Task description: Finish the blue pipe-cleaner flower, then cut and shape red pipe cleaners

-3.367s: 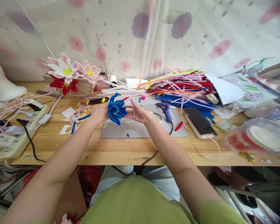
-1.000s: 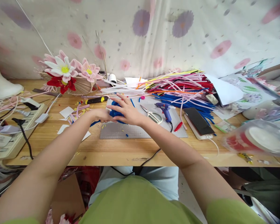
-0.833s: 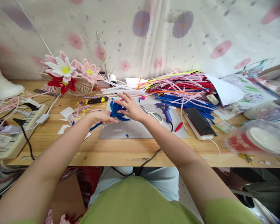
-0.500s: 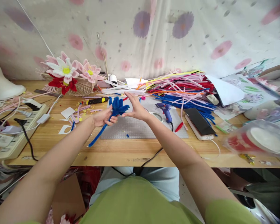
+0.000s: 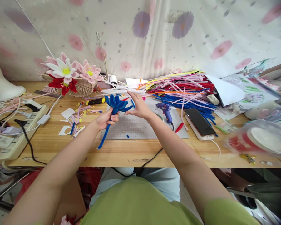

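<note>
My left hand [image 5: 107, 118] is closed around the base of a blue pipe-cleaner flower [image 5: 117, 103]. Its petals spread above the fist, and one long blue stem hangs below toward the table's front. To the right of the petals is my right hand [image 5: 140, 107], fingers apart and thumb near a petal tip; whether they touch I cannot tell. Both hands are over the grey cutting mat [image 5: 140, 129]. A purple hot glue gun [image 5: 165, 112] lies on the mat, right of my right hand. Behind my left hand lies a yellow-and-black tool [image 5: 96, 101].
A heap of coloured pipe cleaners [image 5: 178, 84] lies along the back. Finished pink, white and red flowers [image 5: 66, 72] stand at back left. A power strip [image 5: 21, 134] is on the left. On the right are a phone [image 5: 199, 122] and a bagged cup [image 5: 259, 139].
The blue flower has turned in my left hand, its petals showing more spread and its stem hanging more upright. My right hand has shifted slightly right and stays open.
</note>
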Motion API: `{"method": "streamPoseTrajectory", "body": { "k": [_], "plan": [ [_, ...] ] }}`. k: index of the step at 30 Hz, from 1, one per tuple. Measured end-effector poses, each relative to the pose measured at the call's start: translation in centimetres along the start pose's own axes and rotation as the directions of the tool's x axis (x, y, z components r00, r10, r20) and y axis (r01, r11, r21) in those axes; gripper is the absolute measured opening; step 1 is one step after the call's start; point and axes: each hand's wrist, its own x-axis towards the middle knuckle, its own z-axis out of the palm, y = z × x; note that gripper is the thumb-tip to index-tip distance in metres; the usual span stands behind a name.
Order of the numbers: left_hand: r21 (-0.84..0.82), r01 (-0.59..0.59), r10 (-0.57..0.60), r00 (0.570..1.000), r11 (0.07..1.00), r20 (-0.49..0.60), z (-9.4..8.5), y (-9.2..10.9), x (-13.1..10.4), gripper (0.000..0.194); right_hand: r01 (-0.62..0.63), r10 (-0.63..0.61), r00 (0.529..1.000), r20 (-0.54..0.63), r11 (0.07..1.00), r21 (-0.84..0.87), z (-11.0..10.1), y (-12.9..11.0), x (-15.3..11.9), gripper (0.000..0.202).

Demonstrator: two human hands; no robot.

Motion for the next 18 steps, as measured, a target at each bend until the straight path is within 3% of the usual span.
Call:
{"method": "streamPoseTrajectory", "body": {
  "k": [3,7,12,15,18],
  "plan": [
    [0.017,-0.042,0.042,0.999,0.999,-0.021,0.7,-0.3,0.0,0.039,-0.07,0.069,0.997,-0.034,0.998,-0.007,-0.1,0.3,-0.1,0.097],
    [0.079,-0.086,0.083,0.996,0.993,0.041,1.2,-0.6,0.0,0.038,-0.121,0.12,0.99,-0.079,0.993,-0.004,-0.5,0.3,0.6,0.088],
    [0.147,-0.229,0.225,0.974,0.962,0.04,0.8,0.4,-0.5,0.021,-0.306,0.318,0.948,-0.02,0.925,0.227,0.0,1.1,0.2,0.088],
    [0.223,-0.332,0.322,0.943,0.917,0.079,0.6,1.8,-1.0,0.011,-0.468,0.468,0.878,0.104,0.791,0.394,0.4,1.5,-0.5,0.057],
    [0.299,-0.48,0.477,0.875,0.825,0.086,0.7,3.3,-1.1,0.019,-0.526,0.485,0.843,0.233,0.649,0.55,0.8,0.7,-0.8,0.019]
  ]
}}
